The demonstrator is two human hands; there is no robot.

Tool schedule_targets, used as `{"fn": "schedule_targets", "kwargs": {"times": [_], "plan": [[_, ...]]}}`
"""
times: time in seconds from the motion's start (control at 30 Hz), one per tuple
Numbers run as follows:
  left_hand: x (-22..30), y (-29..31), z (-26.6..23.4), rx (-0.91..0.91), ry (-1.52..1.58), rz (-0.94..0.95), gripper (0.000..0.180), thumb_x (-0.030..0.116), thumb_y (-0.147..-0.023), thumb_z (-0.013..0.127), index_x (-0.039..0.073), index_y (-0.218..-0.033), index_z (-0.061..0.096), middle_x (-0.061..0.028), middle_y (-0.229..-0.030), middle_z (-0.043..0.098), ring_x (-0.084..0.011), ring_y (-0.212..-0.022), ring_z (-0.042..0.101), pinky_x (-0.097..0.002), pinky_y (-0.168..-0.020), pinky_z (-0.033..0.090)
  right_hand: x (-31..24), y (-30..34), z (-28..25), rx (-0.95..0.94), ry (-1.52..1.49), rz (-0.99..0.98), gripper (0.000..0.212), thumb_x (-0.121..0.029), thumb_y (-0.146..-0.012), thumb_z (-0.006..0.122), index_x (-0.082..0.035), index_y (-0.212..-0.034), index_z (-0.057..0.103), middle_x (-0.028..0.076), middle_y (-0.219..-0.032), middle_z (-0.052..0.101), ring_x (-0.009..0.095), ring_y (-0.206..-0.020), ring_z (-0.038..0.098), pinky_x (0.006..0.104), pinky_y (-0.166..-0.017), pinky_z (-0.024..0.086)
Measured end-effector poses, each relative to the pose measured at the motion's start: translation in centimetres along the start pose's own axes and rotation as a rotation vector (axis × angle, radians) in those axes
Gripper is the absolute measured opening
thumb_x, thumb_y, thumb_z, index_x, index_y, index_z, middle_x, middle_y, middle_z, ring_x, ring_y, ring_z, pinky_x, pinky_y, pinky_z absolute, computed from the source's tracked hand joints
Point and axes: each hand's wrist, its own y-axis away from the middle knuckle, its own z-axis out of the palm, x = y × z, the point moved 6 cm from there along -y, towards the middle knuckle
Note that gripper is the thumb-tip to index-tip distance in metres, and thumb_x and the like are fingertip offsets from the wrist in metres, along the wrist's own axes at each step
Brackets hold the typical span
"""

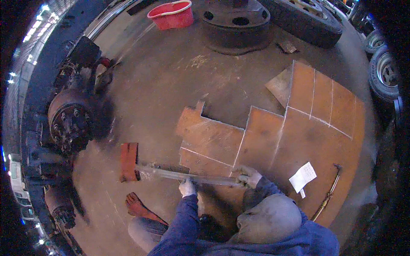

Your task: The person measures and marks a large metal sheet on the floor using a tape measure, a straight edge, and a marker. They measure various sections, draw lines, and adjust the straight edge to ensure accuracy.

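A long, flat grey straightedge (207, 178) lies crosswise in front of me, low over the near edge of a rusty steel plate (260, 141) and the floor to its left. My left hand (187, 187), in a light glove, closes on its near edge around the middle. Gloved too, my right hand (248, 177) grips the right end, fingers bent round it. White lines cross the plate, whose far left edge is cut in steps. At the straightedge's left end lies a rust-red metal piece (129, 162).
Right of my hands, a white paper (303, 177) and a cutting torch (329, 194) lie on the plate. A red glove (143, 208) rests by my left knee. Wheel hubs (70, 115) stand at left. Farther off are a red bucket (171, 16), a rim (235, 27) and tyres (309, 21).
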Motion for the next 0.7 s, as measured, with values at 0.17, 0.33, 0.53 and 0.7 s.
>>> {"fn": "schedule_targets", "kwargs": {"times": [0.17,0.33,0.53,0.7], "plan": [[-4.1,-1.7,-4.3,-0.062,0.011,-0.020,0.044,0.032,-0.092,0.066,-0.010,-0.105,0.069,-0.0194,-0.099,0.075,-0.0276,-0.083,0.074,-0.0437,-0.070,0.060,1.7,-1.0,3.1,-0.019,0.769,-0.169,0.039,-0.036,-0.088,0.069,-0.009,-0.116,0.067,0.016,-0.101,0.073,0.037,-0.095,0.070,0.0459,-0.084,0.056],[-4.9,2.1,-2.2,-0.601,-0.683,-0.164,0.083,0.064,-0.085,0.056,-0.005,-0.130,0.049,-0.0286,-0.119,0.067,-0.0358,-0.108,0.067,-0.0452,-0.091,0.052,3.1,-1.3,3.4,-0.122,1.138,-0.020,0.044,-0.045,-0.086,0.070,-0.013,-0.117,0.067,0.015,-0.104,0.073,0.034,-0.102,0.069,0.0467,-0.088,0.055],[-9.4,14.2,-3.4,-0.525,-1.480,-0.073,0.095,0.053,-0.084,0.072,0.004,-0.155,0.033,-0.0279,-0.147,0.048,-0.0418,-0.131,0.055,-0.0453,-0.107,0.048,1.5,-1.5,3.8,-0.021,1.027,0.008,0.040,-0.043,-0.091,0.066,-0.014,-0.119,0.067,0.014,-0.106,0.073,0.034,-0.104,0.069,0.0478,-0.089,0.054],[-10.9,12.7,-2.1,-0.689,-1.539,0.104,0.062,0.028,-0.092,0.063,0.005,-0.146,0.044,-0.0241,-0.122,0.067,-0.0360,-0.109,0.069,-0.0455,-0.093,0.056,3.5,-2.5,2.3,0.010,0.866,-0.189,0.032,-0.036,-0.096,0.061,-0.014,-0.119,0.068,0.012,-0.099,0.074,0.032,-0.089,0.071,0.0446,-0.077,0.056]]}}
